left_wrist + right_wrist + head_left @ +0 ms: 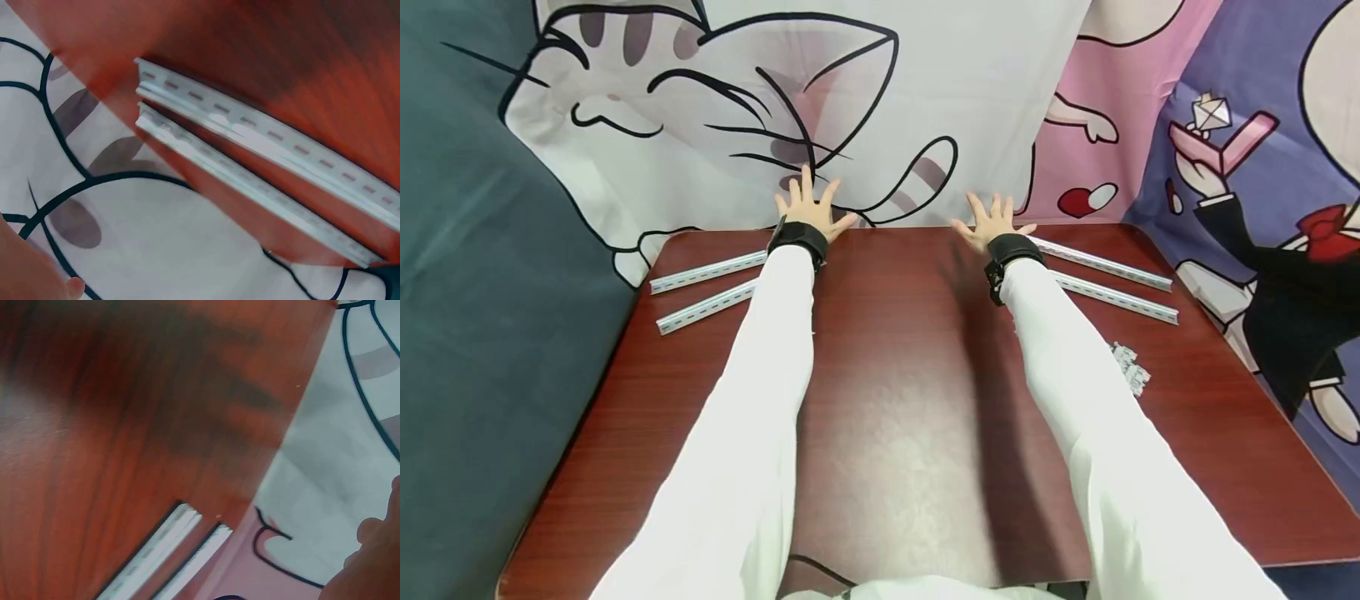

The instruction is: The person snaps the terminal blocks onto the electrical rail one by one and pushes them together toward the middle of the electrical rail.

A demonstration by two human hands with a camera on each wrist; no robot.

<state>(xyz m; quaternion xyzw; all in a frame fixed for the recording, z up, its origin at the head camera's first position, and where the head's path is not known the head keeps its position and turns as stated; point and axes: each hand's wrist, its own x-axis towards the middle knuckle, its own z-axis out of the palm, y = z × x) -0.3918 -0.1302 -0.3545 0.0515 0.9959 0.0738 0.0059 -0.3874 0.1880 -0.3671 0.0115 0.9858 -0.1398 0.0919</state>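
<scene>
Both arms reach out over the brown table. The left hand [811, 207], fingers straight and spread, is over the far edge and holds nothing. Near its wrist lie two slotted metal rails [707, 272], side by side and slanted; the left wrist view shows the slots of the nearer rail [269, 136]. With fingers spread, the right hand [992, 223] is likewise over the far edge, holding nothing. Two similar rails [1112, 297] lie to its right, partly hidden by the forearm. In the right wrist view, the ends of these rails [153, 550] appear at the bottom.
A small cluster of grey metal pieces [1131, 369] lies beside the right forearm, which partly covers it. Cloth with cartoon drawings [992, 92] hangs behind the table [895, 400]. At the near edge runs a dark cable [822, 568].
</scene>
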